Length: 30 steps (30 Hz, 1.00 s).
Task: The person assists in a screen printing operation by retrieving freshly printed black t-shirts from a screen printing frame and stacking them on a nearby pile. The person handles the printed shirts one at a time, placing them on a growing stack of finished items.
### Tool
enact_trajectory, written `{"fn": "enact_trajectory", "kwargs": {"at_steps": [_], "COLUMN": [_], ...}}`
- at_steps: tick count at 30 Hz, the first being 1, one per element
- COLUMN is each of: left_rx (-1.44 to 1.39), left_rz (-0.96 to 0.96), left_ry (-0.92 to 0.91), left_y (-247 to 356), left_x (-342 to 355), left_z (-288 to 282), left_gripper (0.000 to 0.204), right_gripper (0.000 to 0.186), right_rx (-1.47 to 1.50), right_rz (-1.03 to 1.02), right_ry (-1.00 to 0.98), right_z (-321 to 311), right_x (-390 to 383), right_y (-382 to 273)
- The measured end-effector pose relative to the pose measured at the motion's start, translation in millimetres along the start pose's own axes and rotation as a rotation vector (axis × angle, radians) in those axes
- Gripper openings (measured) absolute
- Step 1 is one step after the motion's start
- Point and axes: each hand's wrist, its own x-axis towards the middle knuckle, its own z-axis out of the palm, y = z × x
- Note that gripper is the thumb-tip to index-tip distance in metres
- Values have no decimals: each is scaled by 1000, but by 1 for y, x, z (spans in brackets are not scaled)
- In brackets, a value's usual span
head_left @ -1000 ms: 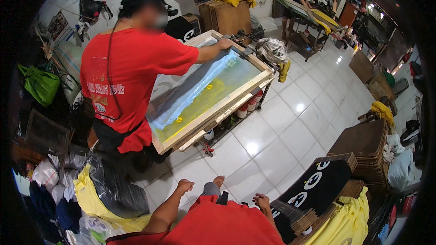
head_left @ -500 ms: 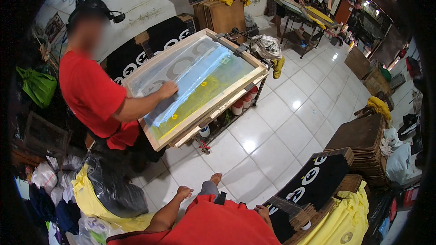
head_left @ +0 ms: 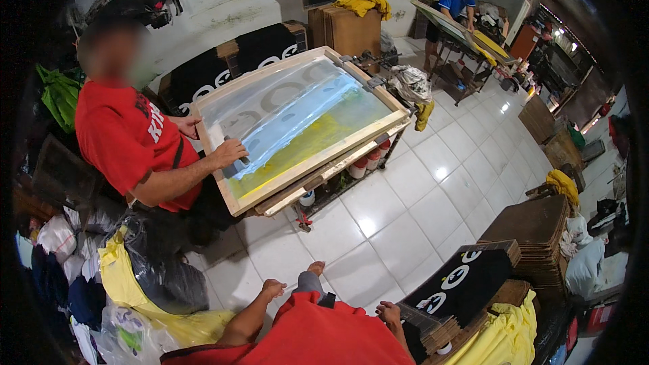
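Head view: hands (head_left: 273, 288) half-curled, empty; black cloth (head_left: 473, 282), long axis toward upper right

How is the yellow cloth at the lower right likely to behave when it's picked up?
The yellow cloth will probably be floppy, since it lies in loose folds and creases. It's likely light for its size, as the fabric looks fairly thin. It seems unlikely to roll, lying slumped rather than rounded.
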Motion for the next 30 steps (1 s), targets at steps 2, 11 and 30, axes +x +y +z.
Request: {"fn": "enact_trajectory", "kwargs": {"at_steps": [2,11,30], "left_rx": [-153,-163,-21], "left_rz": [-29,27,12], "left_ry": [32,82,-38], "left_y": [-7,-3,-5], "left_x": [1,12,8], "left_z": [-7,-53,-23], "left_gripper": [23,26,20], "right_gripper": [35,35,29], "right_rx": [4,12,1], "right_rz": [-2,-3,12], "right_ry": [-10,-55,57], "right_z": [6,32,29], "right_x": [2,-6,-13], "right_y": [-5,-9,42]}}
